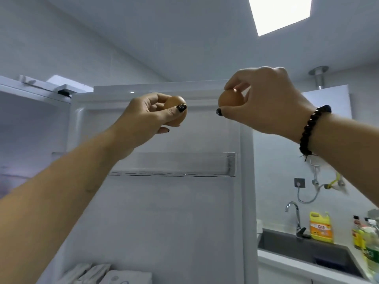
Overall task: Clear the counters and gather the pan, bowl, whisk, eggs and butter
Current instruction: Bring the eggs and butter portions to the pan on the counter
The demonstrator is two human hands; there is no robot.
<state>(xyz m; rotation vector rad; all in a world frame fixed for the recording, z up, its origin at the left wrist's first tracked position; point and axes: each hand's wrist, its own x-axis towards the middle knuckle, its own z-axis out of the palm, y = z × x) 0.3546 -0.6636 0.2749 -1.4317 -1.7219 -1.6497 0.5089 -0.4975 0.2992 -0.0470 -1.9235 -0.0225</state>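
At the far left, the open refrigerator compartment (30, 124) shows only a dim, blurred interior. Just right of it stands the inside of the open fridge door (164, 212), with a clear door shelf (174, 163) across its upper part and some white packets (106, 273) low at its foot. In front of the door's top, the left hand (147, 115) is raised, its thumb and curled fingers gripping a brown egg (174, 107); the dark-painted thumbnail lies across the shell. A small gap separates it from the second brown egg (229, 100), which the right hand (264, 101) pinches between thumb and fingers at about the same height. A dark beaded bracelet (311, 130) circles the right wrist. Both eggs are held in the air, clear of the door shelf below them. Lower right, a chrome faucet (295, 218) rises behind a dark sink (287, 242) set in the white surface (291, 263). A yellow detergent bottle (321, 227) stands beside the faucet, and further bottles (367, 236) crowd the right edge.
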